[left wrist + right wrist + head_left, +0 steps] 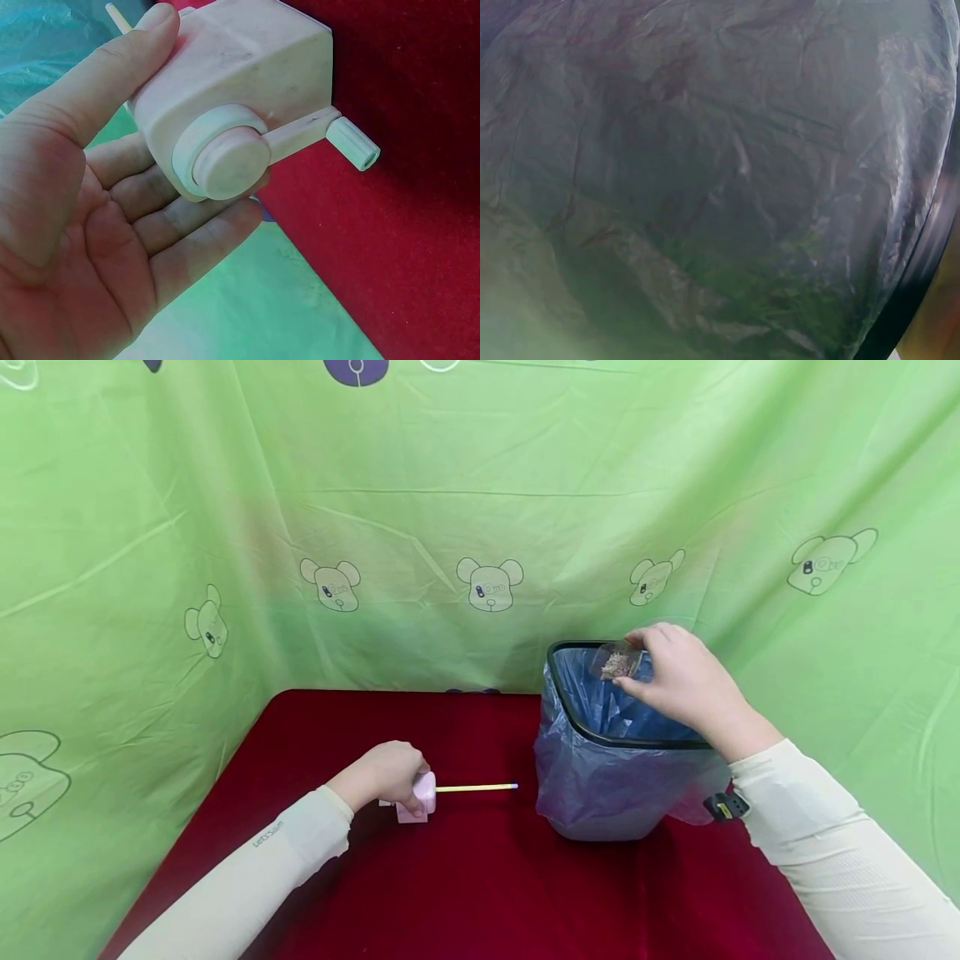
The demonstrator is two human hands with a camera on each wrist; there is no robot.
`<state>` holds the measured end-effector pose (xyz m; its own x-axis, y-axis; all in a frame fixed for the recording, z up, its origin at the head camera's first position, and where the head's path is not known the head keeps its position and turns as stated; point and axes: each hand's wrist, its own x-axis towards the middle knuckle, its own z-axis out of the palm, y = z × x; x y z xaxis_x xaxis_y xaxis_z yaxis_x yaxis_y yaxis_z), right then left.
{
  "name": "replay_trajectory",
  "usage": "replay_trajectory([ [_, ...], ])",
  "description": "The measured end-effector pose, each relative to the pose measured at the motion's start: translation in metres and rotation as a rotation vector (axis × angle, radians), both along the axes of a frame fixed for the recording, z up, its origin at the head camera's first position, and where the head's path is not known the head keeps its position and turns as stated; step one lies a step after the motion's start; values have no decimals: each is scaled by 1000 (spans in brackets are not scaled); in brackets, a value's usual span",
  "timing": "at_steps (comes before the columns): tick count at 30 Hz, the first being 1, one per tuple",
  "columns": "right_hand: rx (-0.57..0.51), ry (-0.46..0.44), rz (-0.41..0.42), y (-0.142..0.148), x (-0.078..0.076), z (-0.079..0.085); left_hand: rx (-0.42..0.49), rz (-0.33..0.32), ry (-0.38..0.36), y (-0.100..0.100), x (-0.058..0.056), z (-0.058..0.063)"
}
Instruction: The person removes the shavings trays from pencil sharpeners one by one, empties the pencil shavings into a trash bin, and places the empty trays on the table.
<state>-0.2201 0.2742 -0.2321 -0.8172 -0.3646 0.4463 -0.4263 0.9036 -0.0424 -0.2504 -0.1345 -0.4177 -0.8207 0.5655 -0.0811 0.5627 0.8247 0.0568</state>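
My left hand (386, 772) grips a pink crank pencil sharpener (247, 67) on the red table. Its crank handle (352, 142) and round hub face the wrist camera. From the sharpener's far side, a yellow pencil (472, 788) sticks out toward the bin. Over the mouth of the bin, my right hand (686, 681) pinches a small clear shavings drawer (618, 662) between thumb and fingers, with pale shavings inside it. The right wrist view is filled by the bin's plastic bag (705, 165), and neither the right hand nor the drawer shows there.
A bin with a black rim (592, 732) and a bluish bag folded over it stands at the right of the red tablecloth (450, 885). Green cloth (420, 468) printed with bear heads hangs behind the table and along both sides.
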Motion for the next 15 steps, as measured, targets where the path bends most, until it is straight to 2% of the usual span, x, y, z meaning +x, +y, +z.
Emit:
replay_trajectory([
  [15, 64, 21, 11, 1, 0, -4, 9, -14, 10, -1, 0, 0],
])
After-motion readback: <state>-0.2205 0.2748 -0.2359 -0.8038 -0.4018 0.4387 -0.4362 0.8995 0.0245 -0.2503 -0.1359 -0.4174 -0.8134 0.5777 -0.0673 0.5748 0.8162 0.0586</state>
